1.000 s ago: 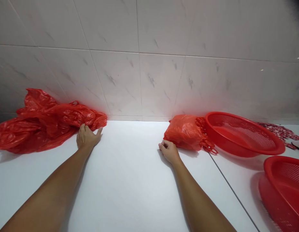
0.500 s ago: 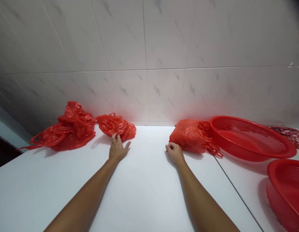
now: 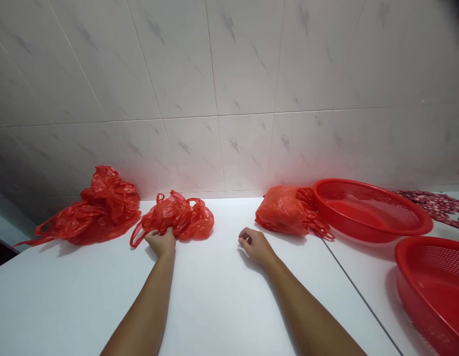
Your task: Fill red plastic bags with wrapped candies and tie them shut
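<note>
We are stretching both arms forward over the white surface (image 3: 207, 296), toward the foot of the marbled tile wall (image 3: 244, 59). Our left hand (image 3: 161, 243) is touching the near edge of the middle red bag (image 3: 179, 217), its thumb lying against the plastic. The fingertips are disappearing under the folds, so we are not managing to tell whether they are closing on it. This bag is lying crumpled near the wall, left of centre, with one handle loop drooping onto the surface just left of our wrist.

Our right hand (image 3: 258, 246) is holding nothing; its fingers are curling loosely, leaving a narrow gap to the thumb. It is hovering or resting low, we cannot tell which, just in front of the plump red bundle (image 3: 281, 212), whose gathered handles are trailing rightward beside the far red basket (image 3: 366, 228).

Another crumpled bag (image 3: 103, 210) is heaping up to the left of the middle one. On the right, the near red basket (image 3: 437, 316) is sitting in front of the far one, a dark seam (image 3: 361, 297) is running past it, and a red patterned cloth (image 3: 433, 203) is lying behind.
</note>
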A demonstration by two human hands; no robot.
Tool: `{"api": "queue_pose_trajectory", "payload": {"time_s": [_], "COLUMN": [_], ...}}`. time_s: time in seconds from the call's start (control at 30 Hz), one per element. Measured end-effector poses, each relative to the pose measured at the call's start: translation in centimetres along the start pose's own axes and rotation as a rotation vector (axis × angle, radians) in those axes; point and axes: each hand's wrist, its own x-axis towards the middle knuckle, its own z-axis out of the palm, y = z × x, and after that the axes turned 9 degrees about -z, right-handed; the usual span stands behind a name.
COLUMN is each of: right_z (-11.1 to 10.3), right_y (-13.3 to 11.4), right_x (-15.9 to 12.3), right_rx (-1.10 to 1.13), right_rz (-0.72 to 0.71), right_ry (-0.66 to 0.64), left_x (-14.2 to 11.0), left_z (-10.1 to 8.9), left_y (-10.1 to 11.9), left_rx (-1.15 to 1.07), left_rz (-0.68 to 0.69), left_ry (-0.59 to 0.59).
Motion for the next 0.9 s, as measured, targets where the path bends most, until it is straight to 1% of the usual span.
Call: {"api": "queue_pose_trajectory", "payload": {"time_s": [0.07,0.13,0.17,0.23,0.3,0.37,0.43,0.5,0.6,0.7,0.8,0.87,0.9], "right_z": [1.3,2.6,3.1,3.8,3.9,3.6,3.2,2.9,2.7,3.3,4.8,6.0,6.6], "right_y": [-1.3,-2.3,-2.6,-2.9,-2.7,-2.2,-1.8,-1.5,-1.5,-2.0,-2.3,-2.3,-2.3], "right_x": [0.0,0.0,0.0,0.0,0.0,0.0,0.0,-0.1,-0.4,-0.2,1.0,2.2,2.7], "right_rx": [-0.011,-0.047,-0.067,-0.087,-0.084,-0.068,-0.048,-0.033,-0.052,-0.156,-0.368,-0.484,-0.499], "right_rz": [-0.059,-0.121,-0.146,-0.172,-0.162,-0.131,-0.1,-0.078,-0.088,-0.102,0.0,0.091,0.123], "right_ry": [-0.107,-0.218,-0.261,-0.311,-0.314,-0.28,-0.24,-0.214,-0.209,-0.215,-0.193,-0.17,-0.145], "left_x": [-0.1,-0.3,-0.5,-0.7,-0.9,-1.0,-1.0,-1.3,-2.0,-3.1,-4.1,-4.6,-4.9], "left_z": [0.7,1.2,1.3,1.5,1.5,1.5,1.3,1.2,1.1,1.3,1.5,1.4,1.3], "left_y": [-0.2,-0.4,-0.5,-0.6,-0.5,-0.1,0.3,0.6,0.8,0.8,1.0,1.1,1.2], "left_rx": [-0.116,-0.188,-0.211,-0.247,-0.285,-0.324,-0.349,-0.342,-0.263,-0.14,-0.02,0.047,0.079], "left_rz": [-0.035,-0.051,-0.054,-0.052,-0.032,0.002,0.037,0.061,0.069,0.042,0.051,0.107,0.153], "left_ry": [-0.011,-0.029,-0.026,0.019,0.088,0.146,0.174,0.171,0.102,-0.013,-0.117,-0.177,-0.217]}}
